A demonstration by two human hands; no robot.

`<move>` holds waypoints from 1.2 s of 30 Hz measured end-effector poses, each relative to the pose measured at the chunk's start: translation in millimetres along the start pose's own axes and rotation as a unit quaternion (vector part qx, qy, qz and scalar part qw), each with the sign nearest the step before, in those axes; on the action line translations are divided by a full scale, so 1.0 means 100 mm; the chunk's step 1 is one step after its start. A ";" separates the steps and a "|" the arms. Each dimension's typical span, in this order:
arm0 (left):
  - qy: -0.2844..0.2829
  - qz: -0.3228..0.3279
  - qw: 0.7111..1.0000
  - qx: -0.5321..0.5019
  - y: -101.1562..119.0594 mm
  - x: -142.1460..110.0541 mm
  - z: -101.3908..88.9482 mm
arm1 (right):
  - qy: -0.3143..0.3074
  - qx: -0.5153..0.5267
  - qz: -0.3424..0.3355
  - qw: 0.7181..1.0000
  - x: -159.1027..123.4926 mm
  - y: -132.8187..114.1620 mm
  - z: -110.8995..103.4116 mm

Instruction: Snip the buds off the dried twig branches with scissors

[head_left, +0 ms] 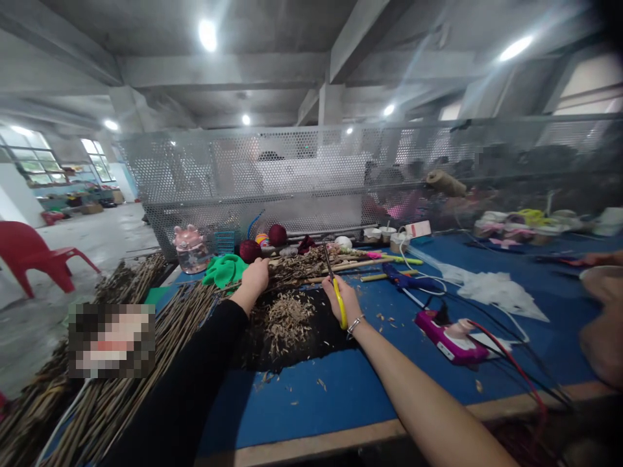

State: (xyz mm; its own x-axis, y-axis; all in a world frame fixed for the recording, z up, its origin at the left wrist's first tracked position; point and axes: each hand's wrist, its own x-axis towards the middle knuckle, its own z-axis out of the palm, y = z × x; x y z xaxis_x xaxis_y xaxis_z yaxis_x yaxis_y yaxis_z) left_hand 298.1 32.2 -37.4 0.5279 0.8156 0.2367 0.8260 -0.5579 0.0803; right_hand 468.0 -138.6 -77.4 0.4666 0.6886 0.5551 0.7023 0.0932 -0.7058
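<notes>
My right hand (342,299) is closed around yellow-handled scissors (337,295), whose blades point up and away from me. My left hand (255,280) is curled at the near end of a bunch of dried plant stems (306,263) with withered heads, and its fingers are wrapped on them. Between my hands a heap of small dry brown bits (288,318) lies on a black cloth (248,350). A green cloth (224,269) sits just left of my left hand.
Long bare sticks (180,324) are piled on the left. A purple power strip (450,337) with cables, a blue glue gun (411,279) and crumpled clear plastic (499,292) lie to the right. Dark red yarn balls (278,235) and a pink-lidded jar (190,250) stand behind. Another person's arm (606,318) shows at far right.
</notes>
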 end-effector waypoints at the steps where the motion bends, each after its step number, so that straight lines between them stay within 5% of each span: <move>1: -0.016 0.001 1.000 0.000 0.00 0.05 0.01 | -0.002 -0.001 0.000 1.000 0.00 0.00 0.00; 6: -0.036 -0.002 0.999 -0.004 -0.05 0.22 0.01 | -0.012 0.000 0.002 1.000 0.00 -0.01 0.00; 17: 0.120 -0.012 0.989 -0.088 -0.16 0.15 -0.55 | -0.035 0.013 -0.010 0.999 -0.01 -0.07 -0.01; 20: 0.115 -0.030 0.929 -0.351 -0.10 -0.07 -0.63 | -0.042 0.017 -0.007 0.999 -0.02 -0.10 -0.02; 23: 0.004 -0.062 0.784 -0.617 0.02 -0.47 -0.54 | -0.069 0.012 -0.009 0.998 -0.05 -0.16 -0.03; 25: -0.032 -0.088 0.709 -0.699 0.13 -0.75 -0.41 | -0.105 0.001 -0.016 0.994 -0.08 -0.21 -0.03; 27: -0.065 -0.095 0.669 -0.735 0.25 -0.97 -0.29 | -0.147 -0.006 -0.029 0.989 -0.12 -0.26 -0.01; 31: -0.129 -0.072 0.646 -0.749 0.45 -1.23 -0.17 | -0.230 0.004 -0.063 0.971 -0.19 -0.33 0.01; 36: -0.174 -0.073 0.678 -0.710 0.62 -1.41 -0.19 | -0.297 0.000 -0.091 0.951 -0.20 -0.38 -0.04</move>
State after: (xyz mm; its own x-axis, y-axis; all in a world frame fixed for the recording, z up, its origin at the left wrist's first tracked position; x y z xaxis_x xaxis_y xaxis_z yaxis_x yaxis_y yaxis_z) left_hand 271.5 -119.9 -47.7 0.6798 0.7269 -0.0977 -0.0184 0.1500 0.9885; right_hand 434.0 -159.5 -59.7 -0.0484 0.9456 0.3218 0.7422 0.2496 -0.6219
